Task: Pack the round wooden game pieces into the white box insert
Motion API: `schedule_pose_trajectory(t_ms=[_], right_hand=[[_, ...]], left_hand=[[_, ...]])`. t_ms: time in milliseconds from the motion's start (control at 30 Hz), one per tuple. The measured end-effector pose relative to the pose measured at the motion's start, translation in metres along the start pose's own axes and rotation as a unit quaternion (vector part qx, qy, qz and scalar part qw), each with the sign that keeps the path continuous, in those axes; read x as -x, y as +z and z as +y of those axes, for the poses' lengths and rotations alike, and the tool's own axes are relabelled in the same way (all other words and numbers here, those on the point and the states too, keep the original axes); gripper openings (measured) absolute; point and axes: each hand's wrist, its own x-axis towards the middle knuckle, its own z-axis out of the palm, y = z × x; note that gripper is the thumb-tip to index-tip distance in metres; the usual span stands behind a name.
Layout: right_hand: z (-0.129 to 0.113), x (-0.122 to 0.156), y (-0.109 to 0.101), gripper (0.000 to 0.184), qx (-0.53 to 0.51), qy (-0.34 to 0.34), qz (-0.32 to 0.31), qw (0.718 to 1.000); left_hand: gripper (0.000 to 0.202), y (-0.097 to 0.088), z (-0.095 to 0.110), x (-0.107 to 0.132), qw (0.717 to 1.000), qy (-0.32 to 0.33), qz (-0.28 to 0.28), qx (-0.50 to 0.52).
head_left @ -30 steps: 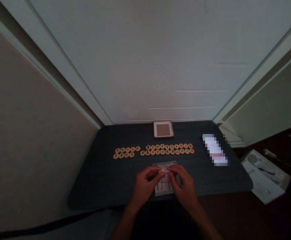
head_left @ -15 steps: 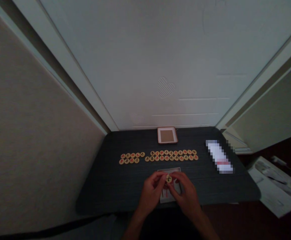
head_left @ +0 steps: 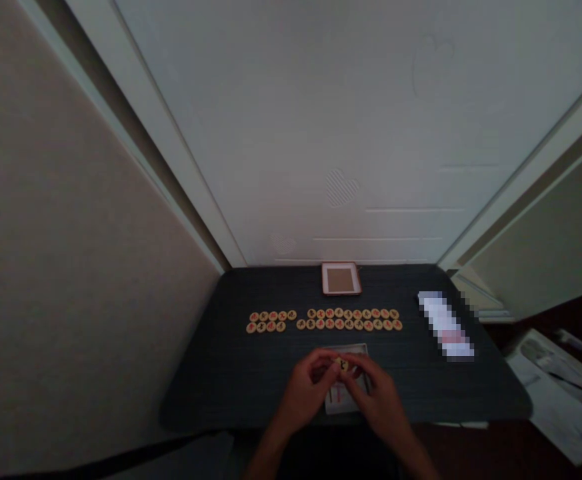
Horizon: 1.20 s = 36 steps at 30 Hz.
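Left hand (head_left: 305, 388) and right hand (head_left: 379, 399) both pinch one disc (head_left: 341, 364) over card (head_left: 358, 349); a fingertip slip could send it rolling into rows (head_left: 351, 319) at 12 o'clock.

Table (head_left: 231, 387): tray (head_left: 341, 279) at far edge; two rows of discs (head_left: 349, 319) before it; card (head_left: 348, 393) nearest, under both hands.

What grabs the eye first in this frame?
A double row of round wooden discs, marked in red and black, runs across the middle of the dark table, with a shorter cluster to its left. Nearer, the left hand and right hand pinch one round piece together over a white sheet. A small square tray sits at the far edge.
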Motion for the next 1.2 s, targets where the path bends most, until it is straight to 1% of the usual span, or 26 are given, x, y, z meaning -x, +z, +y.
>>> schedule_pose_trajectory(t_ms=[100,200,400,533,667,800,867,967,1000,1067,1133,1200], right_hand=[[-0.001,0.001,-0.002,0.029,-0.02,0.013,-0.003,1.0],[-0.002,0.002,-0.003,0.03,-0.033,0.025,-0.009,0.999],[-0.004,0.005,-0.003,0.032,-0.059,0.043,-0.009,0.997],[-0.002,0.004,-0.003,0.031,-0.062,0.057,-0.003,0.996],[0.002,0.002,-0.001,0.028,-0.054,0.043,-0.019,0.997],[0.004,-0.001,0.0,0.026,-0.045,0.027,-0.018,0.998],[0.005,-0.002,0.0,0.026,-0.045,0.023,-0.013,0.999],[0.006,-0.004,-0.001,0.027,-0.044,0.026,-0.002,0.999],[0.006,-0.004,-0.001,0.028,-0.044,0.028,0.001,0.999],[0.006,-0.005,-0.002,0.031,-0.046,0.032,0.009,0.998],[0.006,-0.006,-0.002,0.033,-0.052,0.036,0.021,0.998],[0.006,-0.007,-0.003,0.035,-0.061,0.043,0.033,0.997]], left_hand=[[0.024,0.001,-0.001,0.001,1.0,0.006,0.008,-0.004],[0.025,0.001,-0.008,0.002,1.0,0.008,0.002,0.003],[0.03,0.0,-0.017,0.003,1.0,-0.003,-0.001,-0.003],[0.03,0.0,-0.016,0.003,1.0,-0.011,0.018,-0.02],[0.029,0.0,-0.013,0.003,0.999,-0.016,0.03,-0.015],[0.028,0.002,-0.009,0.002,0.999,-0.016,0.026,-0.03],[0.029,0.002,-0.006,0.002,0.999,-0.013,0.014,-0.043],[0.028,-0.002,-0.005,0.002,0.997,0.004,0.003,-0.079],[0.027,-0.004,-0.006,0.002,0.995,0.014,0.011,-0.101],[0.025,-0.008,-0.008,0.001,0.987,0.037,0.046,-0.152],[0.023,-0.012,-0.012,0.001,0.974,0.066,0.082,-0.199],[0.022,-0.016,-0.016,0.002,0.962,0.095,0.104,-0.234]])
